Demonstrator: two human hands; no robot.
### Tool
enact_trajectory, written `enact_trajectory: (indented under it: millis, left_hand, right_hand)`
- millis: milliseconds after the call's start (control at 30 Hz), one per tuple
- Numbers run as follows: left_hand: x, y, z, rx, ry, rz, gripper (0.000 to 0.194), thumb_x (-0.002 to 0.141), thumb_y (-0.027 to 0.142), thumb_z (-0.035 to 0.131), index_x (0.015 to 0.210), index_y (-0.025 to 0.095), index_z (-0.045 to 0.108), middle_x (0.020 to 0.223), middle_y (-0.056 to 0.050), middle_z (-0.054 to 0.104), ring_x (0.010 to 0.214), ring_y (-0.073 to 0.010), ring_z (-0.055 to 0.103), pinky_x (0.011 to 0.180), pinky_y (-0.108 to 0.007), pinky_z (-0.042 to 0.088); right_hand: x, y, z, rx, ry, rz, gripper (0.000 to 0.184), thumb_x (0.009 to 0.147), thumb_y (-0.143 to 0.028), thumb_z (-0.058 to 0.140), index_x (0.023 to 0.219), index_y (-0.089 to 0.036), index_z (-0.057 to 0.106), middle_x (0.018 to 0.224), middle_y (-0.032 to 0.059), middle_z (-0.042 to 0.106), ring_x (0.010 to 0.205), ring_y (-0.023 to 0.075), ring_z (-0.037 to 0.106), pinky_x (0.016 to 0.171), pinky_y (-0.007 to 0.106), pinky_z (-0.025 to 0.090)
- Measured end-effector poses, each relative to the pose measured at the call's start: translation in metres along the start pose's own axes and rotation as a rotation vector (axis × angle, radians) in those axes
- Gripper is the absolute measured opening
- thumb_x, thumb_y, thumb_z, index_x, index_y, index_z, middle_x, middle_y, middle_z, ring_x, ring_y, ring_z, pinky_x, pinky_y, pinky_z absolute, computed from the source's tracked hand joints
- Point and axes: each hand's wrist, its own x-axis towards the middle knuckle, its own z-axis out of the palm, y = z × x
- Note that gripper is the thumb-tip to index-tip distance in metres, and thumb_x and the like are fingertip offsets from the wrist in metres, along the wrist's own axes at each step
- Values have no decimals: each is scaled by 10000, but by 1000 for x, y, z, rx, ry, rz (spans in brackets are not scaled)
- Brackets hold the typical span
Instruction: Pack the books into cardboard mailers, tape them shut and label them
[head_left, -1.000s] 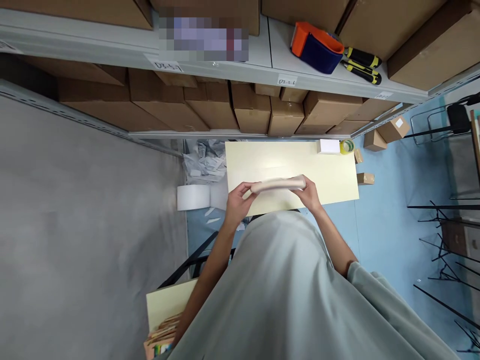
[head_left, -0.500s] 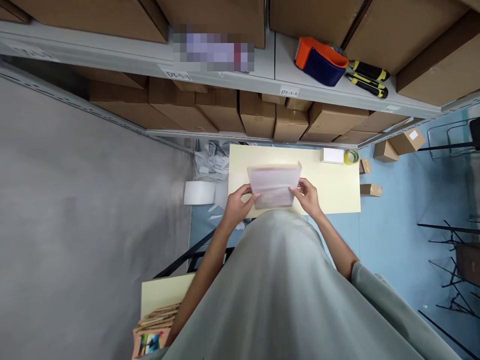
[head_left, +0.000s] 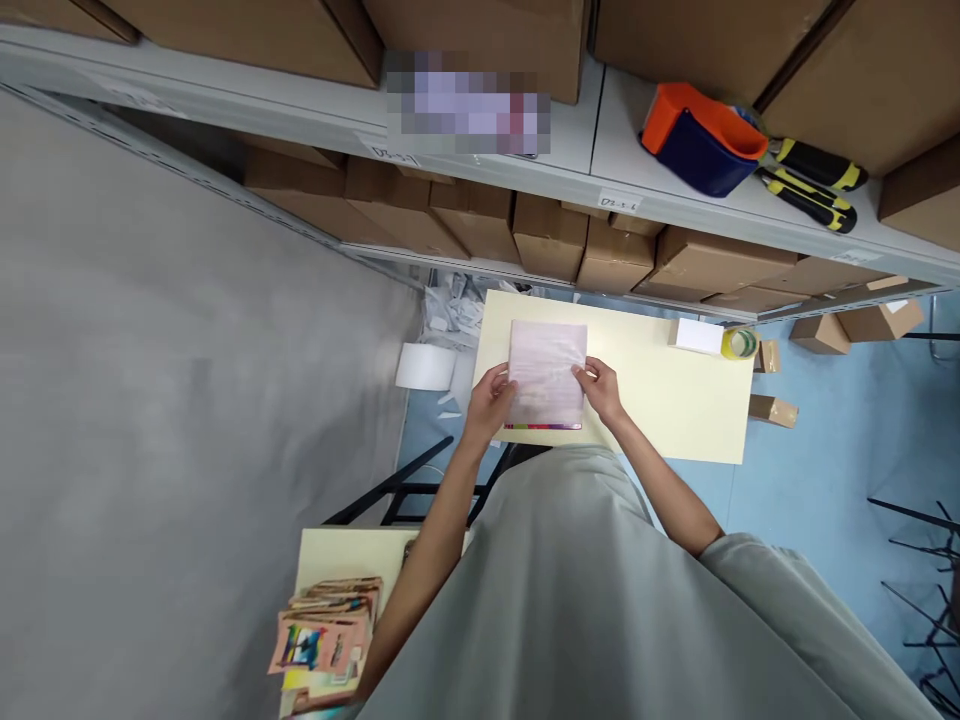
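Note:
A flat pinkish packet (head_left: pixel 547 372) in a clear wrapper, with a coloured strip at its near edge, lies face up over the pale yellow table (head_left: pixel 660 400). My left hand (head_left: pixel 491 400) grips its left edge with fingers closed on it. My right hand (head_left: pixel 598 385) pinches its right edge. Both hands sit at the table's near left part, just in front of my grey shirt.
A white pad (head_left: pixel 697 336) and a yellow tape roll (head_left: pixel 740 343) sit at the table's far right. Metal shelves of cardboard boxes (head_left: pixel 547 240) stand behind; an orange-blue tape dispenser (head_left: pixel 697 140) and utility knives (head_left: pixel 814 185) lie above. A stack of colourful packets (head_left: pixel 326 635) rests on a second table lower left.
The packet, held edge-on and rolled a second ago, has been turned flat and face up. Both hands kept hold of its sides; the view shifted right.

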Motion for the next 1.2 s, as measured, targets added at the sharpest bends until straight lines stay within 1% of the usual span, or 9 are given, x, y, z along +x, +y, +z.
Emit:
enact_trajectory:
  millis: [100, 233, 367, 500, 667, 800, 967, 1133, 1200]
  left_hand:
    - [34, -12, -20, 106, 87, -25, 571, 793, 369, 747, 1344, 216, 744, 1222, -104, 809, 1054, -270, 781, 945, -397, 630]
    - [84, -24, -38, 254, 120, -58, 607, 807, 243, 653, 1404, 164, 722, 1174, -112, 816, 968, -247, 780, 938, -379, 628]
    - [125, -34, -42, 395, 155, -85, 510, 838, 175, 617, 1333, 162, 738, 1197, -130, 827, 1108, -266, 779, 1025, -370, 598]
    - [149, -44, -39, 453, 141, -98, 462, 828, 155, 628, 1271, 184, 758, 1198, -115, 833, 1122, -273, 775, 1044, -367, 571]
    - [160, -53, -35, 519, 122, -90, 448, 877, 150, 614, 1299, 202, 756, 1273, -116, 810, 1072, -259, 770, 1055, -365, 556]
    - [159, -52, -30, 588, 154, -83, 443, 892, 126, 615, 1306, 168, 768, 1305, -190, 753, 1179, -328, 724, 1084, -428, 531]
    - [155, -46, -23, 634, 187, -67, 426, 883, 92, 634, 1274, 154, 792, 1278, -221, 720, 1178, -383, 704, 1041, -488, 537]
    - [157, -44, -23, 632, 205, -23, 320, 887, 89, 672, 1172, 129, 810, 1219, -254, 726, 1244, -435, 652, 1025, -540, 520]
    - [158, -44, -26, 611, 202, 5, 262, 911, 89, 676, 1143, 117, 795, 1169, -239, 740, 1218, -405, 657, 1030, -530, 518]
  right_hand:
    - [33, 9, 31, -71, -23, -4, 523, 790, -669, 742, 1057, -222, 698, 1049, 68, 778, 924, 214, 725, 807, 330, 608]
    - [72, 20, 71, -259, 9, 62, 446, 904, -582, 642, 1154, -214, 671, 1130, 69, 765, 893, 186, 703, 842, 312, 601]
    - [100, 25, 99, -470, 56, 110, 410, 999, -469, 546, 1280, -194, 662, 1227, 83, 759, 876, 180, 693, 868, 298, 593]
    - [117, 28, 110, -635, 66, 143, 373, 1047, -393, 498, 1317, -192, 660, 1248, 91, 765, 886, 189, 712, 902, 290, 570]
    - [122, 27, 115, -726, 105, 182, 328, 1074, -357, 479, 1278, -203, 687, 1214, 95, 756, 972, 220, 722, 959, 304, 559]
    - [119, 19, 121, -795, 158, 220, 313, 1075, -315, 512, 1290, -177, 693, 1353, 158, 677, 1088, 247, 724, 1039, 330, 548]
    - [117, 7, 132, -858, 209, 277, 265, 1080, -264, 550, 1280, -157, 686, 1429, 218, 658, 1195, 320, 731, 1081, 431, 554]
    - [128, 1, 128, -876, 233, 309, 225, 1005, -268, 727, 1196, -155, 686, 1286, 234, 753, 1248, 372, 724, 1086, 492, 556]
    - [127, 0, 123, -863, 239, 295, 295, 978, -278, 779, 1229, -164, 674, 1265, 217, 774, 1239, 355, 728, 1079, 473, 557]
